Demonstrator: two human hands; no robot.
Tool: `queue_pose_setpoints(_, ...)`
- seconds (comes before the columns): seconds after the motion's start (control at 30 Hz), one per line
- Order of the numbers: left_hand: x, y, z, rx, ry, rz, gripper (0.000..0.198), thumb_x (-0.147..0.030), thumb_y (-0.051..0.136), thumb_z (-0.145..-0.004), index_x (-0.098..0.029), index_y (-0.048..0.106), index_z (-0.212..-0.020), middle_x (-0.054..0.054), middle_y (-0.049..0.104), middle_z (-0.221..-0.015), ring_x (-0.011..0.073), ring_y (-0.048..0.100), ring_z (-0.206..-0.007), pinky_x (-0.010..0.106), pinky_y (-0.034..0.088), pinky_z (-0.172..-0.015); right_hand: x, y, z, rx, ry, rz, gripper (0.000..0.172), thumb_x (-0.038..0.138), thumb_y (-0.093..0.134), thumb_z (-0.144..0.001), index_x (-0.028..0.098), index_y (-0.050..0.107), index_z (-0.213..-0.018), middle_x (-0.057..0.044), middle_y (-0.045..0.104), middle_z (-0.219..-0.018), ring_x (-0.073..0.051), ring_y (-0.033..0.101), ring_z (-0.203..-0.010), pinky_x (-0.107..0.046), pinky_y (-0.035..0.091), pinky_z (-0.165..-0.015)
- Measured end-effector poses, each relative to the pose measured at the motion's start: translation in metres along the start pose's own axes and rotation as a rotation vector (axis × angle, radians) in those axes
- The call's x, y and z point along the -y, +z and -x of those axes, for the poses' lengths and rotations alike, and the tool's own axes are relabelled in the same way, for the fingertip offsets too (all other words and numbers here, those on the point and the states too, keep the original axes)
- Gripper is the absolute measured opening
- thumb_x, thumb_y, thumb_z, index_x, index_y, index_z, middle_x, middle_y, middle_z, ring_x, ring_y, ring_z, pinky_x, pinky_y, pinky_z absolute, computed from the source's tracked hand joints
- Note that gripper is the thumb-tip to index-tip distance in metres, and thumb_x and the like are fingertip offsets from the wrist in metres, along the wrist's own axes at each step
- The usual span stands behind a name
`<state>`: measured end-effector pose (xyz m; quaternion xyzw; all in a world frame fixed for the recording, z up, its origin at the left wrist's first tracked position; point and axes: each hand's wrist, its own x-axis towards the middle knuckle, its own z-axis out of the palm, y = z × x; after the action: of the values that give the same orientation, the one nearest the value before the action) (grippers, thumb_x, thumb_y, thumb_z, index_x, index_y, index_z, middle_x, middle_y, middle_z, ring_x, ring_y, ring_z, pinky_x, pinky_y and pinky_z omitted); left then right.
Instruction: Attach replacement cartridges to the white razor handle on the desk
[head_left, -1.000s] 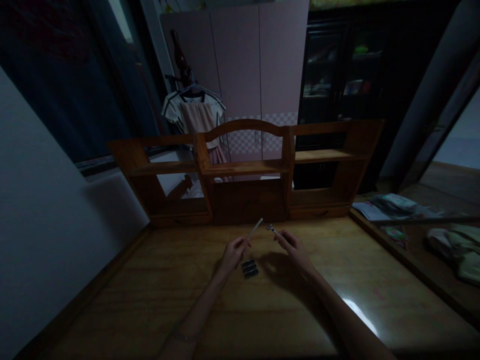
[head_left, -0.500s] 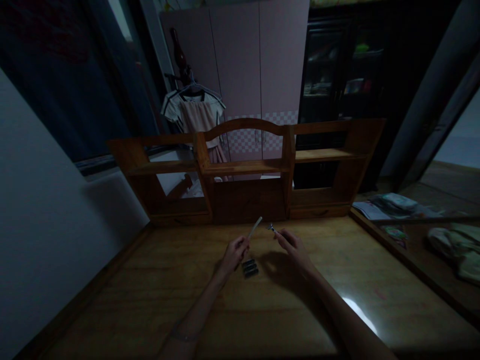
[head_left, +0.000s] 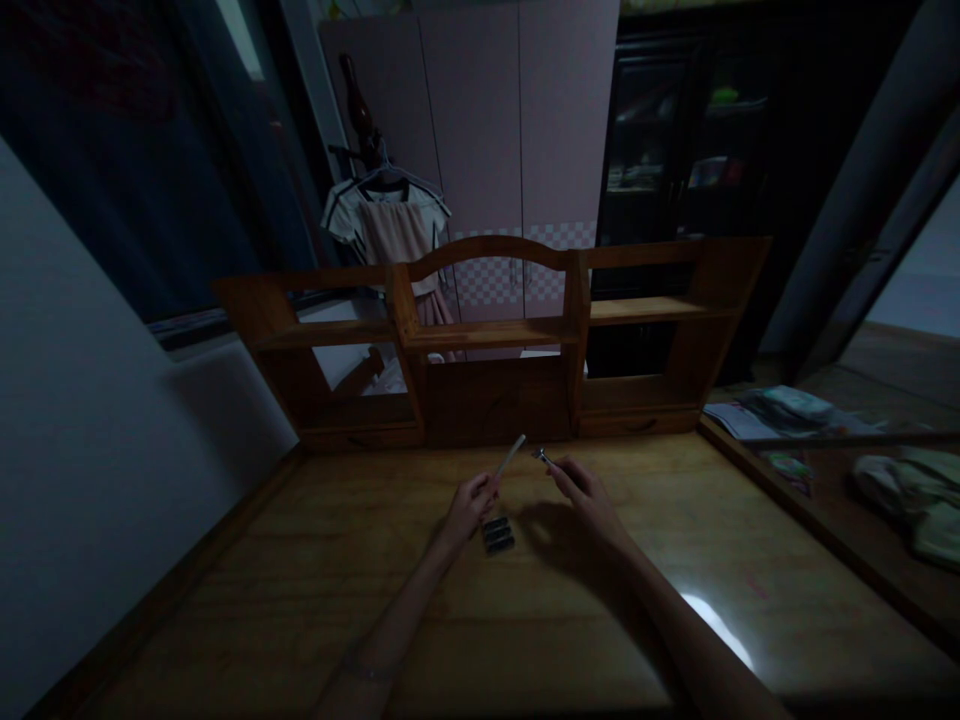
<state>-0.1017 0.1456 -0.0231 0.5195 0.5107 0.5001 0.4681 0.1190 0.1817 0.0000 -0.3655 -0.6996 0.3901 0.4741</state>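
My left hand [head_left: 469,506] is closed around one end of a slim pale stick [head_left: 511,455], which slants up and to the right; its exact kind is too dim to tell. A razor [head_left: 544,459] is in my right hand [head_left: 585,490], its head turned up and to the left, close to the stick's tip but apart from it. On the table below, just right of my left hand, lies a small dark pack [head_left: 499,535] with several black sections, like razor cartridges. My fingers hide the lower ends of both held things.
The wooden table [head_left: 315,590] carries a wooden shelf unit [head_left: 491,337] along its back edge. A white wall [head_left: 135,420] borders it on the left. Beyond the right edge lie papers [head_left: 739,420] and a pale cloth bag [head_left: 919,500]. Light is dim, with a bright reflection on the tabletop.
The razor's head has shifted very slightly to the left. Both hands keep their grips and nearly the same places.
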Motion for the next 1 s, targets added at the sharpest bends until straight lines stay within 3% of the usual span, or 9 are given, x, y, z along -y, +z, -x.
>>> queue_pose_setpoints(0.1, 0.006, 0.002, -0.001, 0.009, 0.098, -0.079, 0.042, -0.056, 0.052, -0.08, -0.016, 0.052, -0.07, -0.005, 0.041, -0.056, 0.0071, 0.035, -0.048, 0.019, 0.025, -0.046, 0.0, 0.0, 0.0, 0.004, -0.006, 0.007, 0.032, 0.049, 0.049, -0.088, 0.02, 0.061, -0.085, -0.002, 0.056, -0.077, -0.017, 0.049, -0.073, -0.027, 0.038, -0.065)
queue_pose_setpoints(0.2, 0.011, -0.001, -0.004, -0.07, 0.171, -0.18, 0.041, -0.054, 0.052, -0.081, -0.015, 0.055, -0.07, -0.002, 0.047, -0.063, 0.01, 0.042, -0.059, 0.019, 0.03, -0.052, 0.0, 0.0, 0.0, 0.011, -0.005, 0.008, 0.032, 0.049, 0.049, -0.088, 0.02, 0.061, -0.086, -0.001, 0.056, -0.077, -0.017, 0.049, -0.072, -0.027, 0.037, -0.063)
queue_pose_setpoints(0.33, 0.012, -0.006, -0.006, -0.119, 0.143, -0.189, 0.039, -0.052, 0.05, -0.083, -0.016, 0.053, -0.07, -0.003, 0.043, -0.06, 0.0098, 0.039, -0.055, 0.02, 0.028, -0.05, -0.002, 0.0, 0.0, -0.001, 0.004, 0.002, 0.032, 0.05, 0.049, -0.088, 0.021, 0.061, -0.087, -0.001, 0.057, -0.078, -0.017, 0.05, -0.072, -0.027, 0.037, -0.064)
queue_pose_setpoints(0.5, 0.01, -0.003, -0.004, -0.015, 0.22, -0.214, 0.037, -0.049, 0.05, -0.085, -0.015, 0.057, -0.071, -0.002, 0.047, -0.062, 0.0105, 0.042, -0.059, 0.02, 0.03, -0.054, -0.003, 0.0, -0.001, -0.006, -0.008, 0.013, 0.032, 0.049, 0.048, -0.088, 0.02, 0.061, -0.085, -0.001, 0.057, -0.077, -0.017, 0.051, -0.073, -0.027, 0.038, -0.065)
queue_pose_setpoints(0.67, 0.01, -0.005, -0.003, -0.118, 0.163, -0.23, 0.04, -0.053, 0.049, -0.083, -0.015, 0.057, -0.072, -0.003, 0.043, -0.058, 0.0105, 0.039, -0.054, 0.02, 0.026, -0.048, 0.0, -0.001, -0.001, -0.015, -0.011, 0.007, 0.03, 0.048, 0.05, -0.088, 0.021, 0.062, -0.086, -0.002, 0.059, -0.08, -0.018, 0.052, -0.076, -0.028, 0.038, -0.067)
queue_pose_setpoints(0.77, 0.008, -0.005, -0.003, -0.088, 0.18, -0.227, 0.039, -0.051, 0.048, -0.085, -0.015, 0.057, -0.073, -0.004, 0.038, -0.056, 0.0097, 0.035, -0.052, 0.02, 0.024, -0.047, 0.0, 0.0, 0.0, -0.031, -0.001, 0.008, 0.031, 0.05, 0.05, -0.087, 0.021, 0.062, -0.085, -0.002, 0.06, -0.079, -0.019, 0.052, -0.076, -0.028, 0.038, -0.066)
queue_pose_setpoints(0.87, 0.007, -0.003, -0.002, -0.053, 0.253, -0.257, 0.037, -0.048, 0.05, -0.085, -0.014, 0.058, -0.07, -0.002, 0.046, -0.062, 0.0111, 0.042, -0.06, 0.021, 0.03, -0.055, 0.0, 0.001, 0.0, -0.035, 0.005, 0.031, 0.034, 0.053, 0.049, -0.086, 0.021, 0.062, -0.085, -0.003, 0.06, -0.078, -0.019, 0.052, -0.074, -0.028, 0.039, -0.065)
queue_pose_setpoints(1.0, 0.008, -0.003, -0.004, -0.13, 0.222, -0.253, 0.038, -0.048, 0.051, -0.084, -0.015, 0.058, -0.068, -0.001, 0.05, -0.063, 0.0124, 0.045, -0.061, 0.021, 0.031, -0.057, 0.0, 0.002, 0.001, -0.021, -0.007, 0.073, 0.034, 0.053, 0.049, -0.087, 0.021, 0.062, -0.087, -0.002, 0.058, -0.075, -0.018, 0.051, -0.071, -0.028, 0.038, -0.062)
